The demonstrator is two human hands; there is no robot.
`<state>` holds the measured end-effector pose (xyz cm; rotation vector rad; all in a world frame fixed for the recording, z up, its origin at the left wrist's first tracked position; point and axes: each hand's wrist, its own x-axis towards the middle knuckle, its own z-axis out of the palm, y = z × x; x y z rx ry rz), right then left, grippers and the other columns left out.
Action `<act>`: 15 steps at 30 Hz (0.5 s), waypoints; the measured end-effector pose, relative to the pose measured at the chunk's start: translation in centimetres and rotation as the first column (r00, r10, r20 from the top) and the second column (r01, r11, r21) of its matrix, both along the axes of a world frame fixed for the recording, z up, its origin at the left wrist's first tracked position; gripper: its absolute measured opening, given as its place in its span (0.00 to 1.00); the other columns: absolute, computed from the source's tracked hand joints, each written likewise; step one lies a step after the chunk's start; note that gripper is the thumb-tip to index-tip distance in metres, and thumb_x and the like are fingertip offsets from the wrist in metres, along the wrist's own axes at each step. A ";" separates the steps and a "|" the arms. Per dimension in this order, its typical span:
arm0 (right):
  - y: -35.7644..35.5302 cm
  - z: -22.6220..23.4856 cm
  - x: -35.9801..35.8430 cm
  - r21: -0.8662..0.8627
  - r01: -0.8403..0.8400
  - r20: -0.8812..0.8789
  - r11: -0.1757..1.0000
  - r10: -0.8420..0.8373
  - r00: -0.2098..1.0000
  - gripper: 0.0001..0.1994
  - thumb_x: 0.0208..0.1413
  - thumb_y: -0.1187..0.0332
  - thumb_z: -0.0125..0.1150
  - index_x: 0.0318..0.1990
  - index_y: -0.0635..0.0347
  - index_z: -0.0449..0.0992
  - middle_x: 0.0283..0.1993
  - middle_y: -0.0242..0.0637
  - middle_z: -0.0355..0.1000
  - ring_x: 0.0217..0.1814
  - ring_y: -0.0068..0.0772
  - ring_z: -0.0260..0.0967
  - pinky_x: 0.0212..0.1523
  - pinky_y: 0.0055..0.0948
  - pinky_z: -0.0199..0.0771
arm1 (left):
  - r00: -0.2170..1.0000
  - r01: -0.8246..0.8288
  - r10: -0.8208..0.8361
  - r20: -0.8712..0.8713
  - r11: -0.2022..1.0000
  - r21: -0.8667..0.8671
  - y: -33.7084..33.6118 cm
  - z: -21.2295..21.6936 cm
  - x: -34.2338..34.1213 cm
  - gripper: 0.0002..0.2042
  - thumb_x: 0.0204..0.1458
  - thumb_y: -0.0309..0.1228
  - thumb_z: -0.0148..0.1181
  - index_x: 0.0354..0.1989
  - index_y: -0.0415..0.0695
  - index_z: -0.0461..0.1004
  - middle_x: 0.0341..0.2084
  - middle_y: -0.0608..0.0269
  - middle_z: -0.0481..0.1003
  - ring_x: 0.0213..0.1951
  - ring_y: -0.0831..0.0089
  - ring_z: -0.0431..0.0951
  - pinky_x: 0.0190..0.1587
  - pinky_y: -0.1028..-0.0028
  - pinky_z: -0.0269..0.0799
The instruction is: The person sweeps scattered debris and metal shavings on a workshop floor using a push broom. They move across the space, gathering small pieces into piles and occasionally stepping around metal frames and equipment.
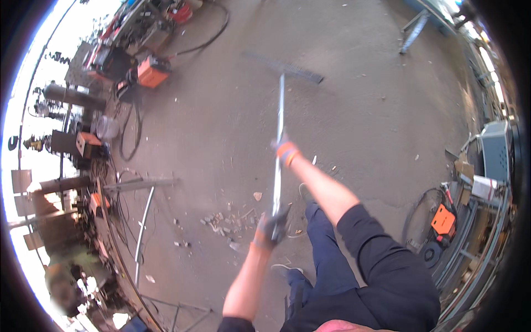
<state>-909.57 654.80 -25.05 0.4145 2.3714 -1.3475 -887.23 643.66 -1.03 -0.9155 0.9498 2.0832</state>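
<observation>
A push broom (280, 113) with a long silvery handle stretches away from me across the floor. Its wide dark head (301, 72) rests at the far end and is smeared by motion. My left hand (270, 228), in a grey work glove with an orange cuff, is wrapped round the handle's near end. Farther up the handle, my right hand (285, 149) grips it in a matching glove, somewhat blurred. Small offcuts and scraps (227, 222) lie scattered on the floor just left of my left hand.
Orange welding machines (154, 72) with cables stand along the left, beside gas cylinders (74, 97). A metal tube (145, 229) lies on the floor at left. To the right are another orange machine (443, 219), a grey cabinet (496, 149) and metal racking. A blue stand leg (415, 33) stands far right.
</observation>
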 end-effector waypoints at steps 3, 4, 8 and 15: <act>4.7 -2.9 -15.0 0.121 0.037 -0.110 0.992 -0.024 0.994 0.19 0.60 0.60 0.61 0.54 0.61 0.70 0.36 0.44 0.75 0.36 0.39 0.75 0.36 0.44 0.76 | 0.990 -0.140 0.137 0.024 0.968 0.209 4.7 -4.3 -13.9 0.13 0.63 0.32 0.59 0.52 0.39 0.73 0.19 0.77 0.60 0.17 0.85 0.60 0.17 0.81 0.57; 6.0 -3.7 -18.4 -0.022 0.051 -0.053 0.998 -0.052 0.997 0.17 0.61 0.60 0.61 0.52 0.59 0.71 0.34 0.42 0.74 0.32 0.39 0.73 0.31 0.45 0.75 | 0.985 -0.165 0.172 -0.014 0.960 0.225 5.6 -4.9 -16.7 0.13 0.64 0.31 0.58 0.52 0.38 0.73 0.18 0.77 0.60 0.16 0.86 0.59 0.16 0.82 0.56; 5.2 -9.4 -22.1 0.168 -0.246 0.066 0.955 0.238 0.969 0.13 0.59 0.63 0.60 0.50 0.53 0.77 0.44 0.42 0.78 0.46 0.42 0.77 0.43 0.45 0.76 | 0.949 -0.315 0.295 0.110 0.902 0.296 5.8 -5.3 -20.6 0.10 0.64 0.31 0.58 0.47 0.37 0.73 0.17 0.76 0.62 0.15 0.86 0.59 0.14 0.80 0.52; -3.1 -14.4 -2.5 0.110 -0.308 0.190 0.945 0.284 0.940 0.38 0.60 0.59 0.55 0.76 0.56 0.49 0.51 0.55 0.75 0.54 0.51 0.74 0.56 0.42 0.74 | 0.836 -0.526 0.451 0.312 0.821 0.223 3.2 -2.2 -4.7 0.12 0.66 0.32 0.53 0.51 0.36 0.72 0.14 0.75 0.56 0.13 0.83 0.57 0.13 0.80 0.51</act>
